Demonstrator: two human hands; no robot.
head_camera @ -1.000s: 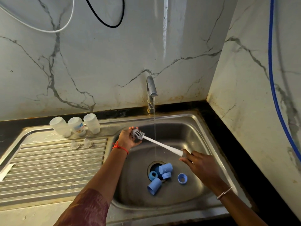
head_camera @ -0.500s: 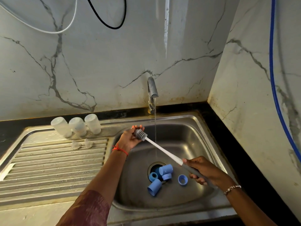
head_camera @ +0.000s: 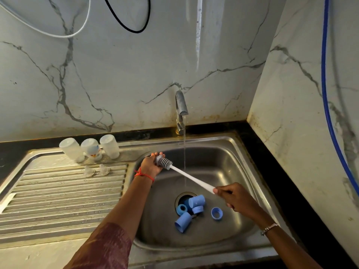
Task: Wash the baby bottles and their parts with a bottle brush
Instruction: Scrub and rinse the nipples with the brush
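A white-handled bottle brush (head_camera: pixel 191 178) with a grey bristle head stretches across the sink basin (head_camera: pixel 223 164). My right hand (head_camera: pixel 236 197) grips the lower end of its handle. My left hand (head_camera: pixel 152 164) cups the bristle head, and a small part may sit in the palm, but I cannot tell. Three clear bottles (head_camera: pixel 90 147) stand upside down on the sink's back ledge. Two clear teats (head_camera: pixel 97 170) lie just in front of them. Several blue caps and rings (head_camera: pixel 191 209) lie around the drain.
Water runs in a thin stream from the steel tap (head_camera: pixel 181 107) into the basin, just right of the brush. A ribbed steel draining board (head_camera: pixel 62 195) fills the left side. Marble walls close in behind and at the right, with a blue hose (head_camera: pixel 326 94) hanging there.
My right hand slid back and forth along the handle, pushing and pulling the bristle head inside my left hand's grasp. My left hand stayed near the basin's back left corner.
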